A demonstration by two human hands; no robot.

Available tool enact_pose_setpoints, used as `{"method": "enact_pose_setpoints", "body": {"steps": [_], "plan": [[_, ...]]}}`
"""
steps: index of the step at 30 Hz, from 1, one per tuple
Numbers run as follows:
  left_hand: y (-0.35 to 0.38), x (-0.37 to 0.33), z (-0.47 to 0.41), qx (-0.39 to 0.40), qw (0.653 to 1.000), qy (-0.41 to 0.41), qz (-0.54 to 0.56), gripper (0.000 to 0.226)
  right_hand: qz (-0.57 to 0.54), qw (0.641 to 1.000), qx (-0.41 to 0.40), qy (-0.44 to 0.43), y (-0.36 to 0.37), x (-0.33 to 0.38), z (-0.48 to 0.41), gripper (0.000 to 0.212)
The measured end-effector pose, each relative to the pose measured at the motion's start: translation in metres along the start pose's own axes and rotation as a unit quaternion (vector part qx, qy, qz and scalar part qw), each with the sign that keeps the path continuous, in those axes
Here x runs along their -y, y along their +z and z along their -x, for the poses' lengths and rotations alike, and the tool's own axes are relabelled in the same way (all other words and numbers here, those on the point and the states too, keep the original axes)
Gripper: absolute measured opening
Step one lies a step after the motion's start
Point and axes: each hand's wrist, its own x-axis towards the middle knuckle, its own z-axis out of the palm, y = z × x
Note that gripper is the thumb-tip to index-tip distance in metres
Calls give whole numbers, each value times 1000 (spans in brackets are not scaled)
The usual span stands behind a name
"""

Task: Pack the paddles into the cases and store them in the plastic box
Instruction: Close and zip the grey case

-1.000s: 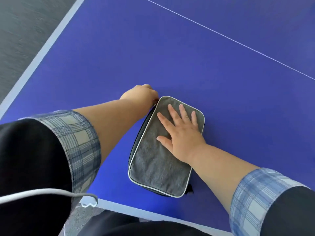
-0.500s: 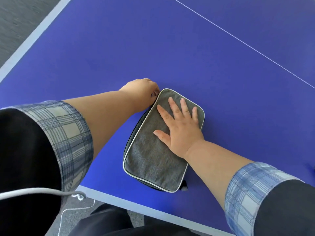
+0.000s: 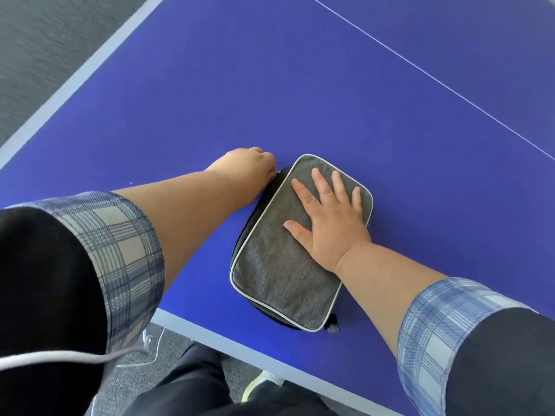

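Observation:
A grey fabric paddle case (image 3: pixel 270 265) with white piping lies flat on the blue table tennis table (image 3: pixel 330 100), close to its near edge. My right hand (image 3: pixel 327 217) rests palm down on the case's far half, fingers spread. My left hand (image 3: pixel 249 165) is closed at the case's far left corner, pinching the zipper pull there. A second black zipper pull (image 3: pixel 332 324) sticks out at the near right corner. No paddle shows; what the case holds is hidden. The plastic box is out of view.
The table's pale edge band (image 3: pixel 210 334) runs along the near side and up the left. Grey carpet floor (image 3: pixel 45 40) lies beyond the left edge. A white cable (image 3: pixel 60 357) hangs across my left sleeve. My legs and a shoe (image 3: pixel 261 382) show below the table edge.
The left hand has stayed pinched at the case's far left corner, now slightly further left of it. The right hand keeps pressing on the case. The view has shifted a little.

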Motion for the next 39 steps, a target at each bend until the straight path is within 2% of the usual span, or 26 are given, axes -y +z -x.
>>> {"method": "enact_pose_setpoints", "body": {"steps": [5, 16, 20, 24, 26, 28, 30, 35, 39], "plan": [[7, -4, 44, 1, 996, -65, 58, 35, 1, 1000, -2, 0, -3, 1, -3, 82], [38, -12, 128, -26, 985, -148, 86, 29, -20, 1000, -6, 0, 3, -4, -7, 84], [47, -14, 158, -39, 978, -174, 104, 28, -44, 999, 16, 10, 2, -2, -6, 87], [45, -11, 158, -58, 972, -196, 118, 20, -74, 996, 47, 29, -5, 5, -5, 81], [42, -9, 152, -67, 969, -205, 116, 20, -55, 998, 8, -25, -12, 6, -4, 77], [40, -6, 148, -74, 966, -214, 122, 21, 4, 989, -34, -146, -14, 5, -2, 76], [42, -3, 148, -79, 963, -220, 132, 21, 36, 978, -13, -203, -8, 4, -1, 77], [56, 1, 165, -125, 959, -210, 143, 21, 33, 983, -24, -180, 3, 7, -5, 82], [65, 0, 183, -162, 955, -194, 157, 20, 25, 983, -24, -178, 4, 7, -2, 77]]}}
